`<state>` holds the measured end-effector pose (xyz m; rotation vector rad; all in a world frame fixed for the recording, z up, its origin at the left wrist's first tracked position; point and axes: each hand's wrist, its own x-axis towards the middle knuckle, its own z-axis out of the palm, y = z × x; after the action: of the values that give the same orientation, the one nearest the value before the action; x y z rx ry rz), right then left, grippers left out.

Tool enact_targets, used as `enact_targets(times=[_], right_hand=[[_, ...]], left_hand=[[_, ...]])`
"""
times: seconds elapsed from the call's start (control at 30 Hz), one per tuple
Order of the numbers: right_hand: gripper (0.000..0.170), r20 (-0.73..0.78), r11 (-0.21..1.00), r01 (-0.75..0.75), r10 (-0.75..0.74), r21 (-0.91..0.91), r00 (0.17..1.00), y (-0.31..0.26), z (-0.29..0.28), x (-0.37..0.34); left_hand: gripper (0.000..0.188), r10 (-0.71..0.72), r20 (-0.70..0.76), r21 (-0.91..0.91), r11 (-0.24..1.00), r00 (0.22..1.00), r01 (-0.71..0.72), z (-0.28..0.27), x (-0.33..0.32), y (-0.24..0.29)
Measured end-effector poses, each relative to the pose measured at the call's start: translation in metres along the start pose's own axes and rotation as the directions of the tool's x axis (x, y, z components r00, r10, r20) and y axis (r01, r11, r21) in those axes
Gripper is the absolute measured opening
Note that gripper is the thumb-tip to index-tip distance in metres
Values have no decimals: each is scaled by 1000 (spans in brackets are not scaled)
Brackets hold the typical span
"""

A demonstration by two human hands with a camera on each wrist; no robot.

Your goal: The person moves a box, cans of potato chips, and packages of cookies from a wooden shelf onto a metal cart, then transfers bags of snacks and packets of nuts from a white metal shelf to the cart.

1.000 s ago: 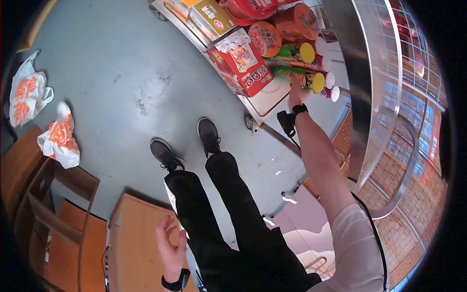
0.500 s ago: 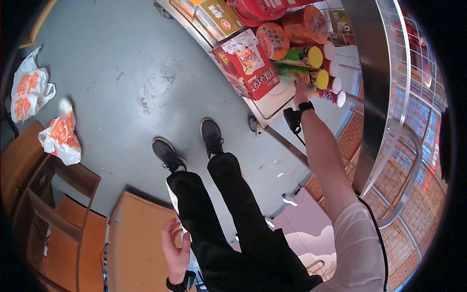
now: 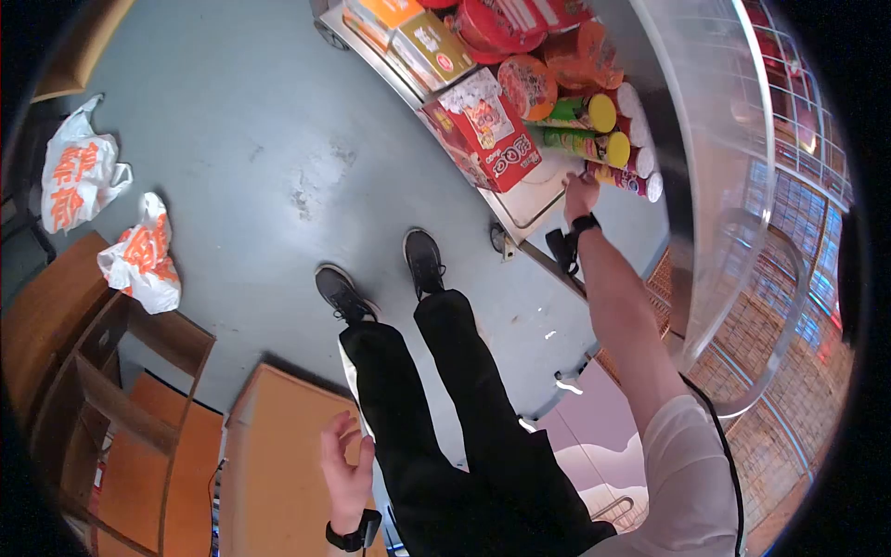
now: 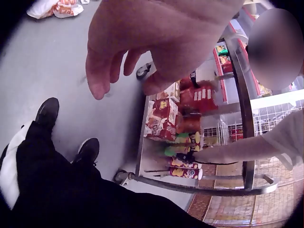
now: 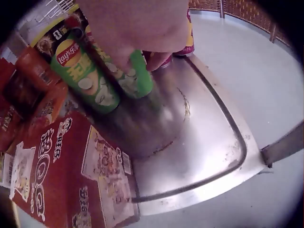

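Note:
My right hand [image 3: 581, 193] reaches down to the steel cart at the end of a row of chip canisters. In the right wrist view its bent fingers lie between a green Lay's canister [image 5: 137, 80] and a purple canister [image 5: 188, 49]; I cannot tell whether they grip either one. Another green canister [image 5: 85, 76] stands beside the first. The head view shows the yellow lid of the nearer green canister [image 3: 594, 146] and the white lid of the purple canister [image 3: 626, 179]. Low over the legs, my left hand [image 3: 348, 472] hangs with loosely bent fingers and holds nothing.
A red snack box [image 3: 487, 139] stands on the cart's steel shelf [image 3: 524, 198], near orange tubs [image 3: 529, 88] and yellow boxes [image 3: 432, 51]. The cart's metal handle [image 3: 794, 316] lies to the right. Two plastic bags [image 3: 83, 176] sit on the floor, left, near a wooden shelf [image 3: 130, 399].
My right hand has moved off the nearer green canister towards the purple canister beside it. The left hand keeps its loose pose. The head view has shifted slightly.

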<state>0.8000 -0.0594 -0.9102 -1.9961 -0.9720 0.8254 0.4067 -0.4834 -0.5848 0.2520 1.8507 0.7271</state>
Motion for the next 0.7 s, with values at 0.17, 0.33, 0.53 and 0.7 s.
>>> enact_targets(times=[0.17,0.33,0.53,0.7], right_hand=[[35,352,544,375,-151,-751,924,27,-58,-82],[21,698,615,485,154,-621,699,-119,-79,-297],[28,829,865,324,166,-383,534,-269,-66,-437],[38,872,825,510,-45,-243,488,-419,-25,-446]], left_hand=[[27,78,17,46,996,997,-79,-35,-45,41],[19,247,-55,14,969,967,-246,-88,-112,116],[16,455,-124,18,890,882,-457,-163,-207,210],[12,560,-211,79,827,801,-557,-215,-246,263]])
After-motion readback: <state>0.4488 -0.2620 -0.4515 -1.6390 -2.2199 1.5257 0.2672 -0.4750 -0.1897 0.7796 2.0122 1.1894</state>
